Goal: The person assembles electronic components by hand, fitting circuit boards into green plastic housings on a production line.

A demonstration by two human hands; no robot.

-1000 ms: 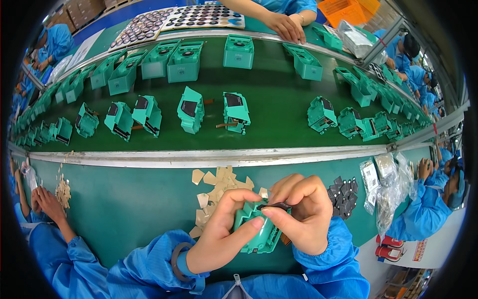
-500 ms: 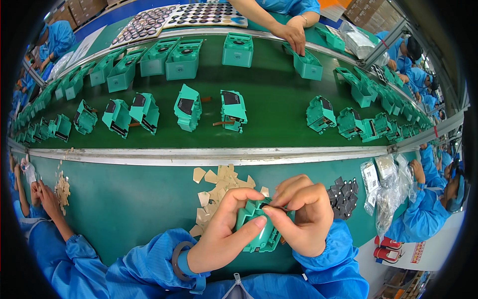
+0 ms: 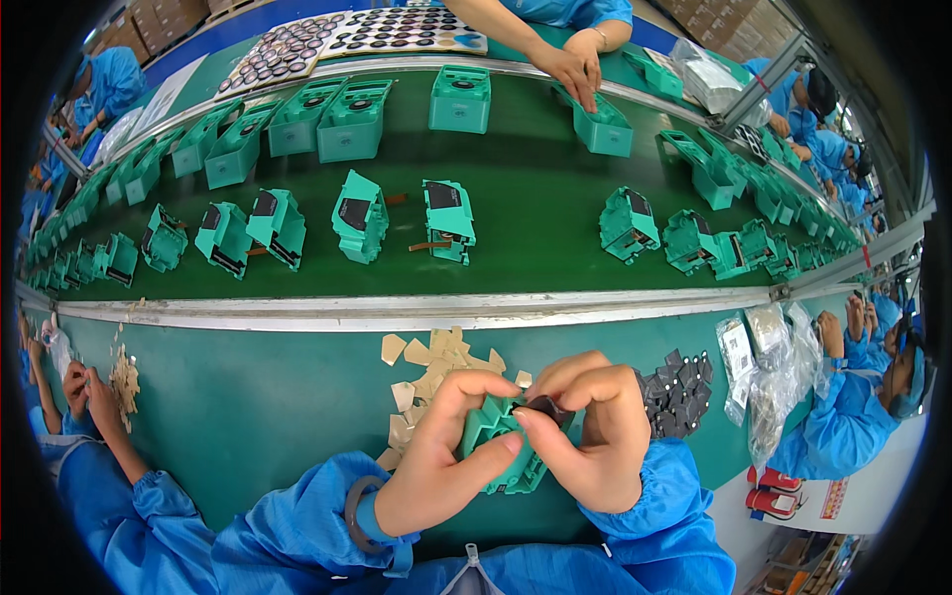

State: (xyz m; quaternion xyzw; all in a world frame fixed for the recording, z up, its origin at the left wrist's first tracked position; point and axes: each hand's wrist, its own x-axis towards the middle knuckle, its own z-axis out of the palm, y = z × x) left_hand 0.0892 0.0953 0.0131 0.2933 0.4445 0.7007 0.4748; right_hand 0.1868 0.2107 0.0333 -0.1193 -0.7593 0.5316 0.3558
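In front of my chest, my left hand (image 3: 448, 448) is closed around the side of a green plastic housing (image 3: 486, 424), thumb lying along its front. My right hand (image 3: 597, 431) pinches a small dark piece (image 3: 547, 408) between thumb and fingers at the housing's upper right edge. Whether that piece is seated or only touching the housing is hidden by the fingers. Just beyond the hands, a heap of beige, flat-cut pieces (image 3: 428, 365) is spread on the green tabletop (image 3: 268, 397). Right of my right hand lies a pile of small black pieces (image 3: 678, 395).
A metal rail (image 3: 327, 312) separates the bench from a green conveyor belt (image 3: 545, 268) carrying rows of green housings (image 3: 361, 220). Across it, a person's hands (image 3: 575, 71) touch a housing. Clear plastic bags (image 3: 772, 372) lie at right. Co-workers sit on both sides.
The housings on the belt have shifted slightly left. In my right hand the dark piece has turned up and shows more of its surface. My left hand keeps its hold, the housing slightly shifted.
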